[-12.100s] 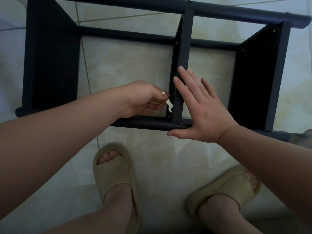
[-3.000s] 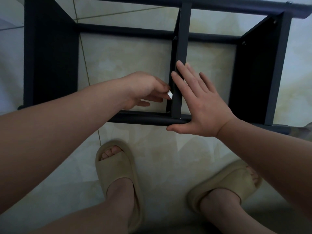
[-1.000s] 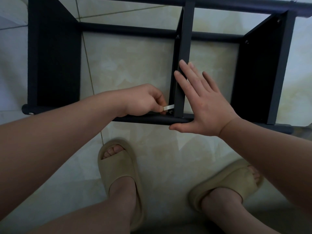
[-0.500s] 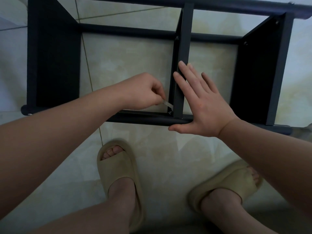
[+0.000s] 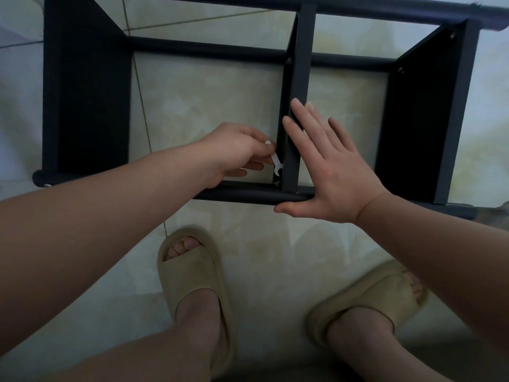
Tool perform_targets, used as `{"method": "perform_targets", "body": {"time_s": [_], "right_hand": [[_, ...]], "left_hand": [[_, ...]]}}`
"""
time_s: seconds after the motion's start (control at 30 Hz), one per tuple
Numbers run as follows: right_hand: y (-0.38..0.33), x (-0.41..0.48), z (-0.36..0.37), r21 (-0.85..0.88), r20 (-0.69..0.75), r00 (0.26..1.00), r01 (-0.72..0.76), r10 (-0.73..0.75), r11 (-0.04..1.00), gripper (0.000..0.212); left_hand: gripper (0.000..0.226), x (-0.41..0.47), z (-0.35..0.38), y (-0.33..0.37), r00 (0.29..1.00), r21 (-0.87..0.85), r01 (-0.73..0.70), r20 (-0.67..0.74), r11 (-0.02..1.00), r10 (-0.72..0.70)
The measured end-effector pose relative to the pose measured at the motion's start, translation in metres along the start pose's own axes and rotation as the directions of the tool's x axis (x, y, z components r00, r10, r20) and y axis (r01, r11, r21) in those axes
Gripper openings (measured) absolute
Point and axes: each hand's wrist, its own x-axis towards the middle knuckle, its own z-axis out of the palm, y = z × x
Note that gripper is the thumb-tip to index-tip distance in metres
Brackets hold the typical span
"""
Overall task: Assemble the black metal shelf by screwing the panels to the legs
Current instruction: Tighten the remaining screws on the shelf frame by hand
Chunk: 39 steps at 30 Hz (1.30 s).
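Pinching the small white flat wrench (image 5: 276,160) between the thumb and fingertips of my left hand (image 5: 234,154), with the other fingers loosely curled beneath. The wrench hangs nearly upright, open end down, just above the screw (image 5: 276,183) at the near corner of the middle panel (image 5: 301,78). Cannot tell whether the wrench end touches the screw head. My right hand (image 5: 336,172) is flat, with the fingers straight and holding nothing. It is laid against the right side of the middle panel, thumb stretched along the near leg (image 5: 242,193). The black metal shelf (image 5: 358,9) lies on its side on the tiled floor (image 5: 214,100), directly ahead of me. Its left panel (image 5: 85,86) and right panel (image 5: 413,119) stand on edge either side of the middle one, all three spanning from the near leg to the far leg (image 5: 206,49). Below the near leg, my feet are in beige slippers, left slipper (image 5: 190,271) and right slipper (image 5: 366,296), well apart.
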Motion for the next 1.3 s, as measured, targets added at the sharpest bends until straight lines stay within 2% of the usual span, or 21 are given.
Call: {"method": "perform_targets", "body": {"time_s": [0.23, 0.53, 0.83, 1.3], "right_hand": [[0.000, 0.000, 0.001, 0.005, -0.013, 1.000, 0.005, -0.005, 1.000, 0.123], [0.001, 0.000, 0.001, 0.014, -0.015, 1.000, 0.006, -0.006, 1.000, 0.123], [0.001, 0.000, 0.001, 0.014, -0.010, 1.000, 0.002, -0.002, 1.000, 0.124], [0.000, 0.000, 0.001, 0.006, 0.003, 1.000, 0.002, -0.002, 1.000, 0.124]], "left_hand": [[0.017, -0.002, 0.001, 0.005, 0.995, -0.081, 0.090, 0.053, 0.993, -0.086], [0.011, -0.002, 0.002, 0.010, 0.993, -0.137, 0.099, 0.075, 0.986, -0.090], [0.015, -0.004, 0.000, 0.008, 0.993, -0.013, 0.087, 0.077, 0.996, -0.085], [0.013, -0.003, 0.007, 0.011, 0.992, 0.067, 0.077, 0.095, 0.995, -0.083]]}}
